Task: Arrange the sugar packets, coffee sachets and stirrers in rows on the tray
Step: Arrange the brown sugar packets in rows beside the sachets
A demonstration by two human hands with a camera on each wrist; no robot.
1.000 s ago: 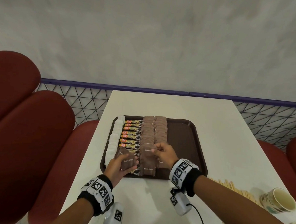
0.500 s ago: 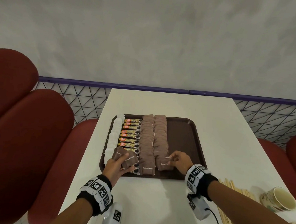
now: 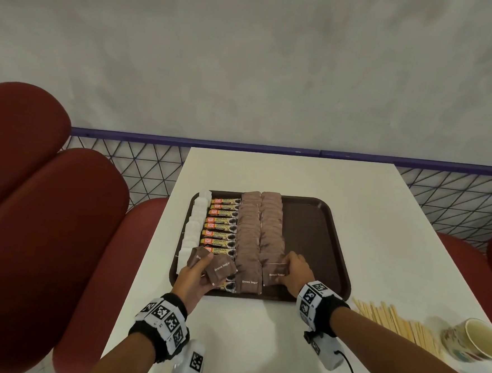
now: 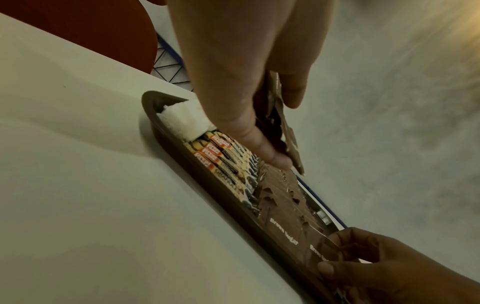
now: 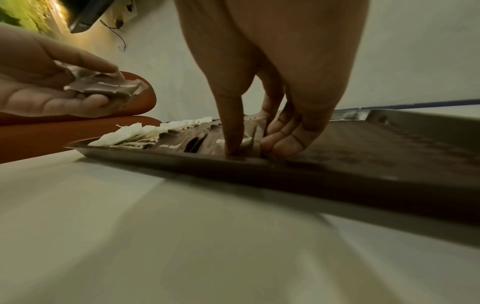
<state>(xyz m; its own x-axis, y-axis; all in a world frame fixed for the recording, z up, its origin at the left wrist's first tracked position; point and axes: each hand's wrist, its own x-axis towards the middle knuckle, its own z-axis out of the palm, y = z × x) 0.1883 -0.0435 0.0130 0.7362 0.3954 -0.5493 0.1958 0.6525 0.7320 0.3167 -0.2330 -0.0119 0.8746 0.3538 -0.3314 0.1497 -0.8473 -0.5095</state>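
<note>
A brown tray [image 3: 342, 251] holds a column of white sugar packets [image 3: 195, 220], a column of coffee sachets [image 3: 222, 222] and two columns of brown sugar packets [image 3: 249, 230]. My left hand [image 3: 204, 266] hovers over the tray's near left corner and grips a few brown sugar packets [image 3: 221, 269], seen edge-on in the left wrist view [image 4: 285, 131]. My right hand [image 3: 284, 269] pinches one brown sugar packet [image 3: 272, 272] at the near end of the second brown column. In the right wrist view its fingertips [image 5: 280, 146] touch the tray floor beside that packet [image 5: 249, 131]. Wooden stirrers [image 3: 398, 322] lie on the table at the right.
A paper cup [image 3: 478, 342] lies on its side by the stirrers at the table's right edge. The right third of the tray floor [image 3: 311, 234] is bare. Red seats [image 3: 47, 216] flank the white table [image 3: 258, 332], with a blue wire fence [image 3: 141, 167] behind.
My right hand carried one brown sugar packet from beside my left hand rightward to the near end of the second brown column and lowered it. The left hand barely moved.
</note>
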